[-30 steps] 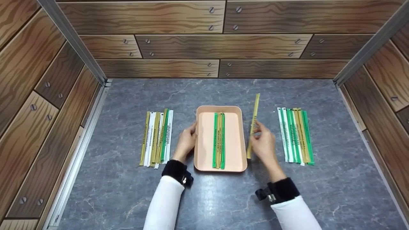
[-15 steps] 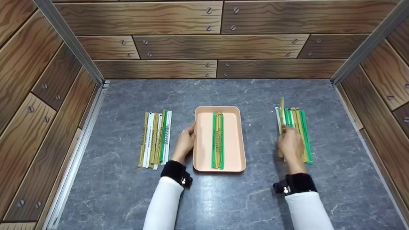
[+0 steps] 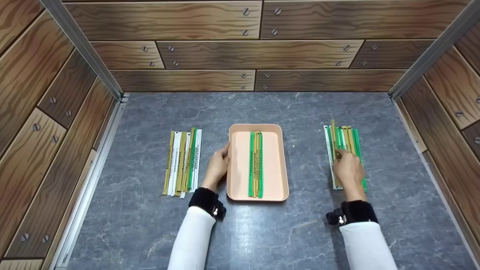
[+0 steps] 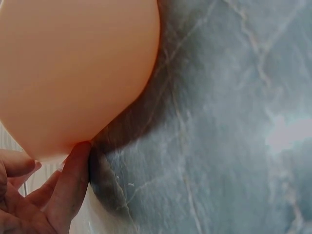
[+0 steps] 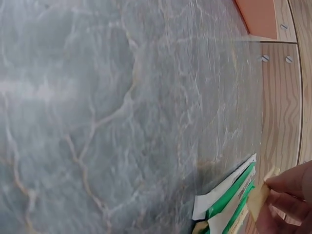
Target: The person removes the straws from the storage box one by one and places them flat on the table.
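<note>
My left hand (image 3: 218, 165) grips the left side of the peach tray (image 3: 275, 165), its fingertips at the wall and lower edge in the left wrist view. Green and gold stick packets (image 3: 256, 165) lie lengthwise side by side in the tray's middle. Away to the right, my right hand (image 3: 348, 168) pinches a gold stick packet (image 3: 333, 137) between thumb and fingers. That packet overlaps the right row of white, green and gold stick packets (image 3: 357, 144); the right wrist view has it raised beside the row (image 5: 229, 195). The hand hides the row's lower middle.
Left of the tray lies another row of gold, white and green stick packets (image 3: 182, 163). Wood-patterned walls (image 3: 210, 54) border the grey marbled table (image 3: 262, 232) at the back and both sides, with metal rails (image 3: 90, 168) at the edges.
The right hand has carried the gold stick packet from beside the tray rightward to over the right row, then slightly further right and lower. The left hand stays at the tray.
</note>
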`<state>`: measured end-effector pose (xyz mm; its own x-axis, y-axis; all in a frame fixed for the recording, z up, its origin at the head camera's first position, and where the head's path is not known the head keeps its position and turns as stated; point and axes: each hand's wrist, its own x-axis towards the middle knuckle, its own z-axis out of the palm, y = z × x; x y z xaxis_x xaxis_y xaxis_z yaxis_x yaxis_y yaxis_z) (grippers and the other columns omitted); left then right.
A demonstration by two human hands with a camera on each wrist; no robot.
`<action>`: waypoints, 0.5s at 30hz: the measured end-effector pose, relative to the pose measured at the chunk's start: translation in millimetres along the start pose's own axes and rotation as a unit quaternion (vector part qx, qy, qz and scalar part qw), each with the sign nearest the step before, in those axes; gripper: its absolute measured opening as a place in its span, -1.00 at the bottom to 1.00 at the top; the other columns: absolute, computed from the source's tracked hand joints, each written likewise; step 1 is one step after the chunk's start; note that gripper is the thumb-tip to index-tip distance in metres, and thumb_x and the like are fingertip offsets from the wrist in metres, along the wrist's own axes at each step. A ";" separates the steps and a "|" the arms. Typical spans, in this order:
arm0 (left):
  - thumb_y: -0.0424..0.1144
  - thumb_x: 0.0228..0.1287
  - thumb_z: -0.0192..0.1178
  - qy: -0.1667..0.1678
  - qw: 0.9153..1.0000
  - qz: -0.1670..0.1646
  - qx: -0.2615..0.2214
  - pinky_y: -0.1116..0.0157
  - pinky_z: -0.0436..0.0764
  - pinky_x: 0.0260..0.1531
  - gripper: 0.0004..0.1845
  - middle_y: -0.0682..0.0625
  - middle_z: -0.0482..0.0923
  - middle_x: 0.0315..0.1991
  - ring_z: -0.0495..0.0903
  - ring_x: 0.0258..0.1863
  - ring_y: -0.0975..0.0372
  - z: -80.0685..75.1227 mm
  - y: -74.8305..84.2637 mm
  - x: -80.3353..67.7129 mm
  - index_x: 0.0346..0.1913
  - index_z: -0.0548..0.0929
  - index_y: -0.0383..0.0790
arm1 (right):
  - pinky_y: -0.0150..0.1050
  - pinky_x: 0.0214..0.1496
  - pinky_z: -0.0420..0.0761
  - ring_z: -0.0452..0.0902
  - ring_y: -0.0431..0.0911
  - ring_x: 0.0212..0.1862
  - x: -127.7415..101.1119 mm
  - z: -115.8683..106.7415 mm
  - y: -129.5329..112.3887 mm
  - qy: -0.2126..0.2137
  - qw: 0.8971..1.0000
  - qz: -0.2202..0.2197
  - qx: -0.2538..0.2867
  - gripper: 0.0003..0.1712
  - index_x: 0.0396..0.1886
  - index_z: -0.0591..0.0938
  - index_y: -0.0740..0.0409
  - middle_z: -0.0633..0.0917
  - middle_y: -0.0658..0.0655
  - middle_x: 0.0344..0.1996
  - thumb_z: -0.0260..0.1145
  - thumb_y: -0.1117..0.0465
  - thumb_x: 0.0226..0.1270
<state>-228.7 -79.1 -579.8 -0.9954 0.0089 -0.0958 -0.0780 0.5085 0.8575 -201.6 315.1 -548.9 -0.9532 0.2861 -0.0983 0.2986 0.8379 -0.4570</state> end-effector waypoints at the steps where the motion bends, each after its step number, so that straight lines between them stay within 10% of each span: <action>1: -0.48 0.33 0.05 0.001 1.000 0.002 -0.002 0.06 0.40 0.23 -0.41 -0.21 0.42 0.29 0.39 0.28 -0.02 -0.3 0.5 0.0 0.41 0.40 -0.08 | 0.12 -0.34 0.58 0.58 0.27 -0.08 0.6 0.2 0.4 -0.002 1.000 0.002 -0.002 -0.51 0.32 0.49 0.24 0.61 0.34 0.09 0.04 0.27 0.44; 8: -0.49 0.33 0.04 -0.003 1.000 0.004 -0.009 0.08 0.48 0.13 -0.40 -0.23 0.48 0.24 0.49 0.18 -0.03 -0.9 0.8 1.1 0.42 0.40 -0.07 | 0.10 -0.43 0.55 0.59 0.27 -0.16 -1.7 6.5 -4.3 0.028 1.000 -0.005 -0.007 -0.51 0.28 0.52 0.26 0.59 0.38 0.05 0.12 0.22 0.39; 15: -0.47 0.36 0.04 -0.008 1.000 -0.010 -0.019 0.10 0.44 0.19 -0.41 -0.21 0.46 0.27 0.42 0.26 0.01 0.0 -0.1 1.4 0.42 0.40 -0.04 | 0.12 -0.30 0.59 0.61 0.24 -0.13 -15.8 26.4 -40.2 0.064 0.991 -0.116 0.026 -0.61 0.11 0.63 0.30 0.67 0.35 -0.08 0.20 0.31 0.31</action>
<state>-230.1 -79.1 -580.1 -0.9926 0.0123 -0.1206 -0.1003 0.4752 0.8742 -199.8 264.6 -552.4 -0.9811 0.1473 0.1257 0.0656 0.8636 -0.4999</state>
